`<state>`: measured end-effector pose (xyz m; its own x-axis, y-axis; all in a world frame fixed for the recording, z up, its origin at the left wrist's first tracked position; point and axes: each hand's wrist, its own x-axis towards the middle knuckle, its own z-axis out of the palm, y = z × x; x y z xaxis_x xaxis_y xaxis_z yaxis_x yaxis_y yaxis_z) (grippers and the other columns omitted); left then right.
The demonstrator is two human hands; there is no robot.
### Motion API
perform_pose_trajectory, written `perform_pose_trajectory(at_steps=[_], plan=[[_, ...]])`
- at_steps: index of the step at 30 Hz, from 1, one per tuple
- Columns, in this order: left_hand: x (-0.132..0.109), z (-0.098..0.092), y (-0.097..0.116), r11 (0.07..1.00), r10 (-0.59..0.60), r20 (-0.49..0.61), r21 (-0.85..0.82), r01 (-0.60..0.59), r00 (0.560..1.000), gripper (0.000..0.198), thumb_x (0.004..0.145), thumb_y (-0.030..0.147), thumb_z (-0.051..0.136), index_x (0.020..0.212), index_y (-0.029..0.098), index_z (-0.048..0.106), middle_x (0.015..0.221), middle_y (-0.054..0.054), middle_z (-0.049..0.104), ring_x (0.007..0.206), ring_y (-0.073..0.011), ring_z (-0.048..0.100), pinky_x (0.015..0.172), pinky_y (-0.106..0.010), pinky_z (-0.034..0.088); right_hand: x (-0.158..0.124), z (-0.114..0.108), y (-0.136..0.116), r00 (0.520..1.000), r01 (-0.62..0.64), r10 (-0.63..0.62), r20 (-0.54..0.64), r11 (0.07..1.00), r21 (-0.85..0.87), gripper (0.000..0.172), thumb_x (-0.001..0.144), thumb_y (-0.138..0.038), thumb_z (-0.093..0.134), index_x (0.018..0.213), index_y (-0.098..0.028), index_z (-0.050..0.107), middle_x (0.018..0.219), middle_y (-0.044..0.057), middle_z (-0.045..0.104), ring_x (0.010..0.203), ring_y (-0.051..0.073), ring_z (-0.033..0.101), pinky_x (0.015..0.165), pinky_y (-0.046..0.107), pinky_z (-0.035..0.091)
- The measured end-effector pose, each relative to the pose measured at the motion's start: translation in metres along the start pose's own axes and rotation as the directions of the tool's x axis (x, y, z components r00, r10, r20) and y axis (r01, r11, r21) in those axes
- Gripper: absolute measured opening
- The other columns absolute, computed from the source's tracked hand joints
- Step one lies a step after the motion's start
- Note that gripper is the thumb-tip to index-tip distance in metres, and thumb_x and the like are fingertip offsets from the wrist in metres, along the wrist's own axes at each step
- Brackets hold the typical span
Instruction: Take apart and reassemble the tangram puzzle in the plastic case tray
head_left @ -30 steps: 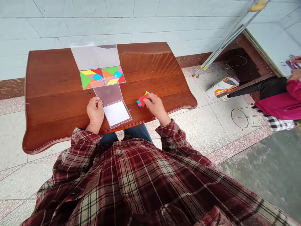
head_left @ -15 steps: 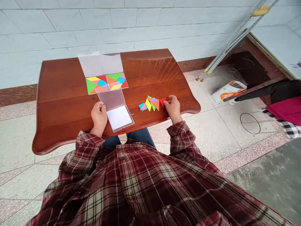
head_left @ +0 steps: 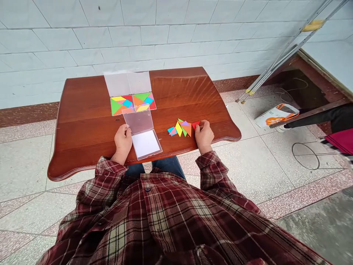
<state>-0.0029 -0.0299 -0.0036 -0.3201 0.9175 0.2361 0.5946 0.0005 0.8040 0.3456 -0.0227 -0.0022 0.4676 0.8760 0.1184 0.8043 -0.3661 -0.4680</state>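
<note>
- The right hand (head_left: 204, 136) sits at the table's near edge, its fingers closed in a pinch on a red triangle (head_left: 195, 125).
- Just left of the right hand, a small overlapping cluster of coloured tangram pieces (head_left: 182, 128) lies flat on the table (head_left: 82, 147), touching the red triangle.
- The left hand (head_left: 123, 140) rests on the table with its fingers curled, touching the left edge of a clear plastic case (head_left: 137, 119). Whether it grips that edge is impossible to tell.
- Between the hands, the case lies open, with a white card (head_left: 145, 144) in its near half.
- Ahead of the left hand, two squares of multicoloured triangles (head_left: 132, 103) lie side by side, with clear flaps (head_left: 127, 82) beyond them.
- Far right of the right hand, a person in a magenta top (head_left: 338, 141) sits beside a white and orange box (head_left: 275, 115) on the floor.
</note>
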Motion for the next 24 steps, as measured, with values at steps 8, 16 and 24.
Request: perform_pose_trajectory(at_steps=[8, 16, 24], plan=[[-0.0024, 0.0005, -0.0010, 1.000, 0.001, 0.030, -0.005, 0.000, 1.000, 0.017, 0.081, 0.028, 0.047, 0.093, 0.020, 0.057, 0.081, -0.004, 0.063, 0.077, -0.0181, 0.060, 0.077, -0.033, 0.047, -0.0034, -0.0031, -0.0033, 1.000, 0.004, -0.004, 0.015, 1.000, -0.009, 0.037, 0.089, -0.034, 0.044, 0.119, -0.016, 0.055, 0.095, 0.012, 0.070, 0.082, 0.025, 0.063, 0.073, 0.035, 0.042], [-0.0035, 0.0000, 0.0038, 1.000, 0.005, 0.048, 0.017, -0.006, 0.999, 0.018, 0.081, 0.026, 0.046, 0.094, 0.019, 0.057, 0.082, -0.004, 0.063, 0.079, -0.0177, 0.059, 0.079, -0.032, 0.046, -0.0027, -0.0003, 0.0013, 1.000, 0.017, -0.017, -0.009, 1.000, -0.008, 0.039, 0.088, -0.033, 0.044, 0.122, -0.015, 0.051, 0.090, 0.010, 0.069, 0.079, 0.024, 0.062, 0.074, 0.035, 0.043], [0.0024, 0.0037, -0.0050, 0.999, 0.043, 0.023, 0.013, -0.043, 0.999, 0.021, 0.083, 0.027, 0.048, 0.098, 0.018, 0.059, 0.085, -0.003, 0.064, 0.081, -0.0154, 0.060, 0.083, -0.031, 0.048, -0.0016, -0.0042, -0.0029, 1.000, -0.013, 0.014, -0.010, 1.000, 0.020, 0.041, 0.089, -0.031, 0.041, 0.125, -0.014, 0.046, 0.097, 0.014, 0.068, 0.086, 0.027, 0.063, 0.081, 0.039, 0.045]])
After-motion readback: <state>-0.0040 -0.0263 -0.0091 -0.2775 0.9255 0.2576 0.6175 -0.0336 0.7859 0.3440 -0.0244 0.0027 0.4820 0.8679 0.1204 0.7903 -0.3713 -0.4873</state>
